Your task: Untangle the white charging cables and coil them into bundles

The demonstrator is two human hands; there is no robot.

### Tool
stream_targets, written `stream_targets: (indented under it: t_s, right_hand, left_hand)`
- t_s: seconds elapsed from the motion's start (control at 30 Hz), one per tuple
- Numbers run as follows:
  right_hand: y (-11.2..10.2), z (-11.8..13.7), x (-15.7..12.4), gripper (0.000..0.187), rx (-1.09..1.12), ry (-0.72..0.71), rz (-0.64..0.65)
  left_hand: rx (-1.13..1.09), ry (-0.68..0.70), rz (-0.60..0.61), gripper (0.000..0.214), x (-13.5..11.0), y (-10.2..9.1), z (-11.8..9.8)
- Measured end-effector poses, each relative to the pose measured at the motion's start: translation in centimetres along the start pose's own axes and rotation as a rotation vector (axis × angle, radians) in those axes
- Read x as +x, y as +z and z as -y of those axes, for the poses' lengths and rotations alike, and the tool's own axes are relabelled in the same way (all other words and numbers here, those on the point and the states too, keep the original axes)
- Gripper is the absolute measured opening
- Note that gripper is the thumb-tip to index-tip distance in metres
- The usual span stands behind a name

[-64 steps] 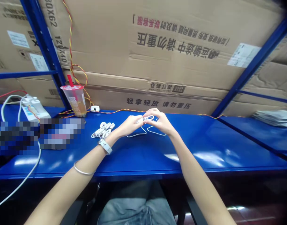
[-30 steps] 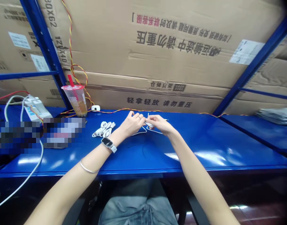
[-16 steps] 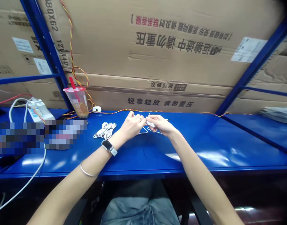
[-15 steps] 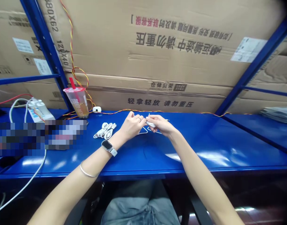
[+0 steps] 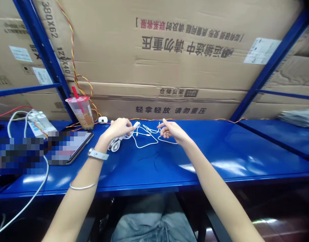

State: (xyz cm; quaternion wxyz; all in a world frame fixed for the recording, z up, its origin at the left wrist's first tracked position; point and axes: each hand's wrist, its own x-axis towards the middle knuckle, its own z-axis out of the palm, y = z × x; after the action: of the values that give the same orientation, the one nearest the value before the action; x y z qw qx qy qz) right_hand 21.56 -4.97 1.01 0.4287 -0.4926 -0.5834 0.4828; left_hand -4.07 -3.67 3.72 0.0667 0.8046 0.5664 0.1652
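A thin white cable (image 5: 146,137) lies in loose loops on the blue shelf top (image 5: 169,161). My left hand (image 5: 118,128) is closed on one end of it, by its white plug, just above a bundle of coiled white cables (image 5: 115,144). My right hand (image 5: 171,130) hovers at the cable's other side, fingers slightly apart, pinching the thin wire between thumb and finger. A watch and a bangle sit on my left wrist and forearm.
A plastic drink cup (image 5: 80,112) with a red straw stands at the back left beside a blue upright. A white power strip (image 5: 39,121) and a tablet (image 5: 68,148) lie to the left. Cardboard boxes (image 5: 184,60) fill the back. Papers (image 5: 298,117) are stacked far right.
My hands were together at the middle working the cable. My left hand has pulled left toward the coiled bundle with the plug end, and the cable now lies spread out in loops.
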Motion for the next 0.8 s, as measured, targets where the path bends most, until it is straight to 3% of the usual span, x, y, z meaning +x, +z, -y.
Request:
stream_targets:
  t_s: [0.13,0.3,0.53,0.63,0.7,0.8]
  right_hand:
    - [0.0,-0.7,0.5,0.040,-0.123,-0.044,-0.005]
    - [-0.2,-1.4,1.1,0.020,-0.418,-0.215,-0.185]
    - [-1.1,-1.3,1.2,0.011,-0.830,-0.325,-0.239]
    - [-2.0,-1.3,1.2,0.016,-0.924,-0.330,-0.193]
    - [-2.5,-1.2,1.2,0.023,-0.926,-0.345,-0.102]
    - [-2.8,-1.0,1.0,0.022,-0.929,-0.352,0.007]
  left_hand:
    - [0.196,-0.132,0.222,0.031,-0.2,-0.1,0.8]
    - [0.311,-0.101,0.320,0.027,-0.4,0.5,0.3]
    - [0.407,-0.137,0.259,0.018,-0.1,1.7,0.8]
    - [0.417,-0.148,0.182,0.021,0.1,1.9,1.1]
    - [0.385,-0.100,0.132,0.026,0.3,2.0,1.1]
    - [0.259,0.078,0.125,0.027,0.5,2.6,0.6]
